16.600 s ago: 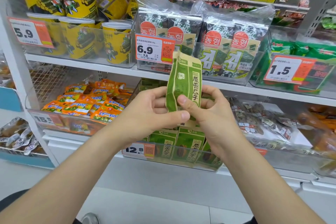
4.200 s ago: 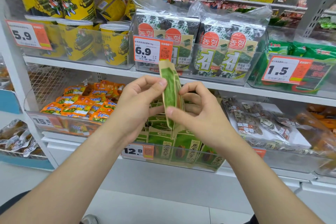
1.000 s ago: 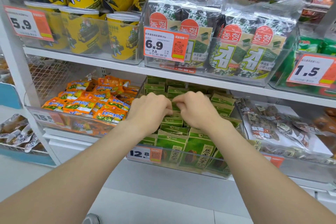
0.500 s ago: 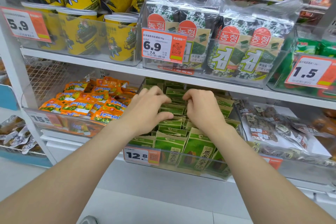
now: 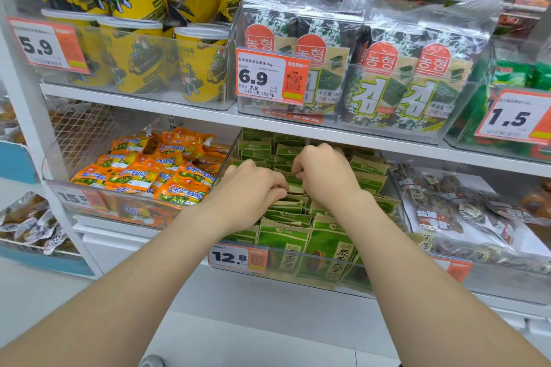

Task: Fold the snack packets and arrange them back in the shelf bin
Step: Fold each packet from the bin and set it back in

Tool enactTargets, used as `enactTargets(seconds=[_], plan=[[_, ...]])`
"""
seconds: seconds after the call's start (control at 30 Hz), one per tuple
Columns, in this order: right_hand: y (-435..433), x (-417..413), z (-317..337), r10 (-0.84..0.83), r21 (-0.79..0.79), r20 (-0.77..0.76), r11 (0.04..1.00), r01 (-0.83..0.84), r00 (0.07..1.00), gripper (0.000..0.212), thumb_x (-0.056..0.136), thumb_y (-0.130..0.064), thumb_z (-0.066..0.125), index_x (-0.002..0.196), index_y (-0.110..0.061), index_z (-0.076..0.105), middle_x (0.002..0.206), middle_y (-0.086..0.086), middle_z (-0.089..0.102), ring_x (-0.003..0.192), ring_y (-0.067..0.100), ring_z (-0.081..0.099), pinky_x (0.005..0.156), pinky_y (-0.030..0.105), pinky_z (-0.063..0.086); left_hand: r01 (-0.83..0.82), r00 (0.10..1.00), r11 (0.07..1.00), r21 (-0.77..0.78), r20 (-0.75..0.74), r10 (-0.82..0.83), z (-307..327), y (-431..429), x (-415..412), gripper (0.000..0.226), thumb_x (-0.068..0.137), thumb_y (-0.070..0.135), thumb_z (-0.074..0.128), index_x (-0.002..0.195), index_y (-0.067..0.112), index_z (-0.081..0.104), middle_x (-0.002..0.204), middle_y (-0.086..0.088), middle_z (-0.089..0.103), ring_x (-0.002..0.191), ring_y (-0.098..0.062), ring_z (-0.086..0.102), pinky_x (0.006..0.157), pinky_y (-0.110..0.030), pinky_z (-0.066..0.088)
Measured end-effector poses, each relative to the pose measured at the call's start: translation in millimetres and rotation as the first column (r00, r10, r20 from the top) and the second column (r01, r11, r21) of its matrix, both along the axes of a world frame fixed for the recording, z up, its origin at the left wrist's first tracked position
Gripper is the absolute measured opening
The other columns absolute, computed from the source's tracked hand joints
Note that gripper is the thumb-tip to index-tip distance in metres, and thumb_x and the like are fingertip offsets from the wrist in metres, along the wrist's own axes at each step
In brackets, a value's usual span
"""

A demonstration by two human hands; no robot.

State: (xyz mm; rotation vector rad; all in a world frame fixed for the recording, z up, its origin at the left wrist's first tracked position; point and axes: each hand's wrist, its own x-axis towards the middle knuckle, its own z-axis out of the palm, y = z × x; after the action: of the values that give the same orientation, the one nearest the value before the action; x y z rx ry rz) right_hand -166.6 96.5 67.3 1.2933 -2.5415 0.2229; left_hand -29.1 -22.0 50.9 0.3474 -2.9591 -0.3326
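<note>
A clear shelf bin [image 5: 366, 270] on the lower shelf holds rows of green and tan snack packets [image 5: 283, 247] standing upright. Both my hands are inside it, over the middle rows. My left hand [image 5: 253, 188] has its fingers curled, and thumb and fingertips pinch the top of a green packet [image 5: 293, 186] between the rows. My right hand [image 5: 325, 176] is right beside it, fingers curled down onto the same packet's top from the right. The hands hide most of that packet.
The shelf board [image 5: 298, 128] hangs close above my hands, carrying seaweed packs [image 5: 372, 68] and yellow canisters [image 5: 137, 53]. A bin of orange packets [image 5: 155, 170] sits left and clear bags of dark snacks [image 5: 441, 211] right. A 12.8 price tag [image 5: 235, 258] is on the bin's front.
The green packet I held up and folded earlier has gone down into the bin. Over the last second both hands stayed in the middle rows, and the fingers curled tighter onto a packet top.
</note>
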Motion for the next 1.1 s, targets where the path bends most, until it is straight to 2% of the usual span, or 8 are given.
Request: enactTargets(seconds=[0.27, 0.37, 0.5, 0.67, 0.83, 0.93, 0.97, 1.1], plan=[[26, 11, 5, 0.162, -0.057, -0.140, 0.984, -0.171, 0.977, 0.019, 0.093, -0.014, 0.063, 0.108, -0.019, 0.074, 0.099, 0.000, 0.069, 0.085, 0.029, 0.069, 0.070, 0.042, 0.059, 0.015, 0.999, 1.000, 0.020, 0.036, -0.016, 2, -4, 4, 0.038, 0.115, 0.040, 0.036, 0.143, 0.043, 0.062, 0.121, 0.009, 0.071, 0.125, -0.030, 0.047, 0.106, -0.050, 0.036], [43, 14, 14, 0.228, -0.214, -0.213, 0.938, -0.273, 0.950, 0.012, 0.090, -0.016, 0.066, 0.099, -0.016, 0.074, 0.091, 0.000, 0.069, 0.072, 0.031, 0.067, 0.060, 0.041, 0.057, 0.028, 0.998, 0.999, 0.022, 0.051, -0.029, 3, -3, 6, 0.039, 0.116, 0.039, 0.036, 0.145, 0.043, 0.061, 0.099, 0.009, 0.059, 0.126, -0.032, 0.047, 0.104, -0.051, 0.035], [63, 24, 21, 0.174, -0.436, -0.367, 0.836, -0.334, 0.914, 0.004, 0.084, -0.013, 0.068, 0.088, -0.013, 0.069, 0.080, -0.001, 0.063, 0.058, 0.027, 0.059, 0.046, 0.038, 0.049, 0.032, 0.998, 0.999, 0.036, 0.045, -0.034, 6, -2, 10, 0.040, 0.116, 0.039, 0.035, 0.148, 0.043, 0.058, 0.099, 0.007, 0.063, 0.126, -0.034, 0.048, 0.105, -0.051, 0.036], [81, 29, 35, 0.000, -0.659, -0.437, 0.680, -0.321, 0.899, 0.005, 0.094, -0.006, 0.063, 0.096, -0.004, 0.067, 0.088, 0.007, 0.064, 0.072, 0.027, 0.060, 0.060, 0.040, 0.051, 0.022, 1.000, 0.996, 0.086, -0.023, -0.020, 4, -1, 13, 0.038, 0.115, 0.036, 0.040, 0.145, 0.040, 0.062, 0.115, 0.000, 0.077, 0.124, -0.034, 0.058, 0.113, -0.058, 0.039], [96, 41, 46, -0.022, -0.830, -0.285, 0.506, -0.235, 0.958, 0.010, 0.101, 0.000, 0.058, 0.109, 0.001, 0.063, 0.097, 0.011, 0.066, 0.085, 0.030, 0.063, 0.079, 0.032, 0.048, 0.005, 0.987, 0.993, 0.117, -0.158, 0.014, 3, -3, 16, 0.036, 0.113, 0.026, 0.045, 0.140, 0.033, 0.067, 0.133, 0.011, 0.072, 0.130, -0.022, 0.057, 0.112, -0.048, 0.046], [101, 54, 51, 0.042, -0.891, -0.169, 0.420, -0.171, 0.985, 0.010, 0.104, -0.003, 0.058, 0.112, -0.003, 0.064, 0.093, 0.002, 0.067, 0.075, 0.014, 0.059, 0.071, 0.022, 0.044, -0.018, 0.936, 0.968, 0.250, -0.336, 0.105, 15, 12, 19, 0.033, 0.111, 0.015, 0.046, 0.128, 0.028, 0.071, 0.098, 0.012, 0.074, 0.084, -0.002, 0.065, 0.076, -0.020, 0.050], [101, 58, 51, 0.078, -0.910, -0.092, 0.398, -0.115, 0.993, 0.010, 0.104, -0.005, 0.059, 0.112, -0.006, 0.065, 0.091, -0.005, 0.067, 0.070, 0.007, 0.057, 0.067, 0.020, 0.042, -0.003, 0.900, 0.943, 0.332, -0.410, 0.148, 20, 20, 20, 0.029, 0.110, 0.015, 0.046, 0.121, 0.028, 0.071, 0.087, 0.012, 0.073, 0.071, -0.004, 0.064, 0.066, -0.021, 0.048], [91, 65, 42, 0.178, -0.908, 0.171, 0.410, 0.085, 0.969, 0.009, 0.104, -0.016, 0.062, 0.109, -0.022, 0.066, 0.082, -0.018, 0.067, 0.060, 0.011, 0.056, 0.059, 0.037, 0.047, 0.240, 0.791, 0.715, 0.656, -0.559, 0.248, 42, 54, 15, 0.010, 0.111, 0.025, 0.052, 0.106, 0.021, 0.060, 0.096, 0.009, 0.078, 0.090, -0.007, 0.074, 0.083, -0.035, 0.056]])
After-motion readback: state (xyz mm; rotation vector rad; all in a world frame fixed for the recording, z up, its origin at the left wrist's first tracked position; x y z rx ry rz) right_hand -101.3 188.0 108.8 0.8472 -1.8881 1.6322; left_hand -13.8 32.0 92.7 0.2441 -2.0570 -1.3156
